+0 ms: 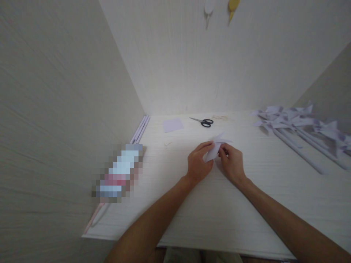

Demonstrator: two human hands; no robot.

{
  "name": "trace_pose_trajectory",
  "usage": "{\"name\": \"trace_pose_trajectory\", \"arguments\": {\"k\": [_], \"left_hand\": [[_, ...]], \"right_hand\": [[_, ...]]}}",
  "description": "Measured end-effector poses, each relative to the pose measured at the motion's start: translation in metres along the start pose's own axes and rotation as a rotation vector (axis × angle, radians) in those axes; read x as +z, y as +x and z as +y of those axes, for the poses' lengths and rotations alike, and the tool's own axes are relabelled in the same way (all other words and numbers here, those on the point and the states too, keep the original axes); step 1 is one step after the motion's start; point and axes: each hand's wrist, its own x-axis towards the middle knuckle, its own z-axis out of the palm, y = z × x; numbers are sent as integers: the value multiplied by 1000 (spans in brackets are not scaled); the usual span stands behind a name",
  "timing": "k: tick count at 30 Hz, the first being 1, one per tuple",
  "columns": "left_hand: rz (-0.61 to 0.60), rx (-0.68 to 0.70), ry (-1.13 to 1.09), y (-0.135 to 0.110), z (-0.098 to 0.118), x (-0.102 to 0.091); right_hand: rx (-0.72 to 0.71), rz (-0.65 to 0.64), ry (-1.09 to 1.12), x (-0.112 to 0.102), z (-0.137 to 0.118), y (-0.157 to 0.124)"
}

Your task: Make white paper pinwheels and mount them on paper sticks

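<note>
A pale lilac folded paper piece (216, 144) with pointed flaps lies on the white table (208, 208), held between both hands. My left hand (199, 162) has its fingers closed around the paper's left side. From the right, my right hand (232, 160) pinches the same paper with its fingertips. The paper's lower part is hidden behind my fingers.
Black-handled scissors (203, 121) and a flat lilac paper square (173, 124) lie farther back. Several finished paper pinwheels on sticks (298, 126) lie at the right. Pale sticks (140, 128) rest along the left wall, beside a blurred object (120, 173). Walls close in on three sides.
</note>
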Motion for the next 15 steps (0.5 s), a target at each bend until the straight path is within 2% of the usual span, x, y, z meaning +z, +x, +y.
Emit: {"name": "trace_pose_trajectory", "arguments": {"k": [8,15], "left_hand": [[-24,13,1,-1,3,-2],[-22,28,-1,0,3,-1]], "right_hand": [[52,92,-53,1,2,0],[-9,40,-9,1,3,0]]}}
